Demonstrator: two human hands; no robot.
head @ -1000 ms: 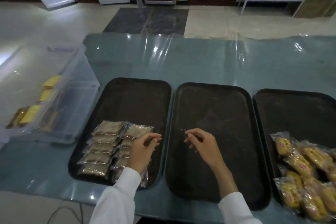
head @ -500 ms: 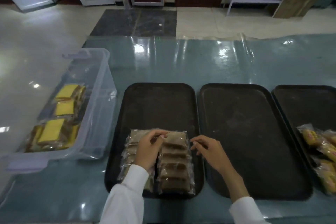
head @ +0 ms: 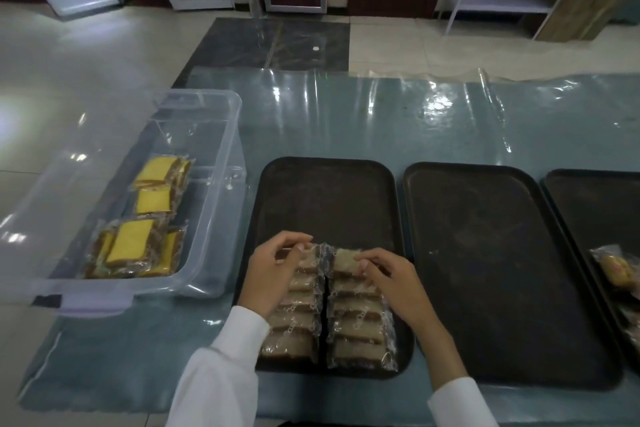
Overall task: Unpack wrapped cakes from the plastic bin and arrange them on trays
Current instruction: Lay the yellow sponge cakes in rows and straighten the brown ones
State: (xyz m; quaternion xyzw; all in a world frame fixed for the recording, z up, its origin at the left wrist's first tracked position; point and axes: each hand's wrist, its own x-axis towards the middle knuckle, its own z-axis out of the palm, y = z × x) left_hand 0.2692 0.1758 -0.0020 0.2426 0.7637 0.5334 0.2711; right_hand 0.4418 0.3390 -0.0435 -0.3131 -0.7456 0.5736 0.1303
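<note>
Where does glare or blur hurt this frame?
Head view: bright glare streaks on the table's plastic sheet and the floor at left; dim light flattens the brown wrapped cakes under both hands; wide-angle bending curves the far edges; the plastic bin looks slightly soft.

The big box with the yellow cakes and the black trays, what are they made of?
The bin looks like clear, glossy plastic: you see the yellow cakes through its walls. The left tray and middle tray look dark and matte, scuffed, maybe coated metal or plastic; it's hard to tell which.
</note>
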